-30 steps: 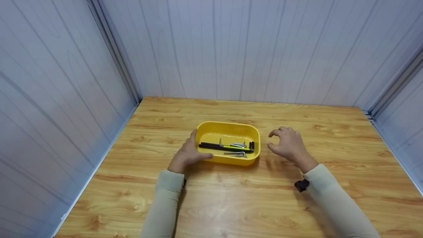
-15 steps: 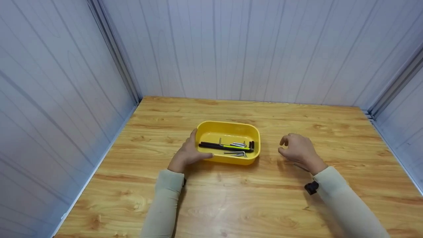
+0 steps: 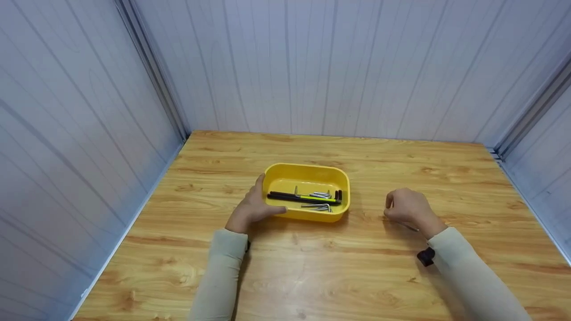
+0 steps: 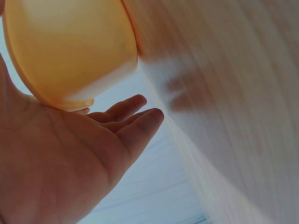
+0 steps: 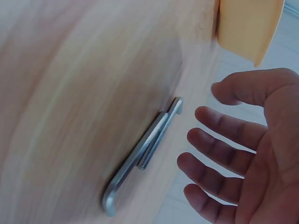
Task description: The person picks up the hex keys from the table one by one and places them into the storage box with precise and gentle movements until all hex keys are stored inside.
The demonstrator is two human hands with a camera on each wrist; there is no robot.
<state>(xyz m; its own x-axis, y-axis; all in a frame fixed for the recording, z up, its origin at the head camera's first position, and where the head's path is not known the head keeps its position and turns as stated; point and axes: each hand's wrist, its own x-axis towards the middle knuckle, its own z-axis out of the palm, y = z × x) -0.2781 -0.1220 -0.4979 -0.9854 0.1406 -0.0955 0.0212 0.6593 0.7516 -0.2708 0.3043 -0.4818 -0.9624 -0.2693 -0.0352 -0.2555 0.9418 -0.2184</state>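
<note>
A yellow plastic bin (image 3: 308, 218) stands mid-table. My left hand (image 3: 253, 207) rests against its left end, thumb over the near rim; in the left wrist view several fingers (image 4: 140, 130) extend loosely beside the bin without curling round it. Inside lie long black rods (image 3: 281, 197), a yellow-green strip and several small silver hex keys (image 3: 319, 207). To the bin's right, my right hand (image 3: 410, 208) hovers low, its fingers loosely bent and holding nothing. Below it, two silver hex keys (image 5: 133, 163) lie side by side on the table, mostly hidden from the head view.
The wood-grain table (image 3: 294, 276) is bounded by a pale panelled wall (image 3: 308, 67) behind and a side wall (image 3: 89, 133) on the left. Another panel (image 3: 544, 178) closes off the right. Dark wrist cameras (image 3: 426, 257) sit under the sleeves.
My right hand has moved right and slightly down, away from the bin, its fingers drawing closer together. My left hand and the bin have stayed put.
</note>
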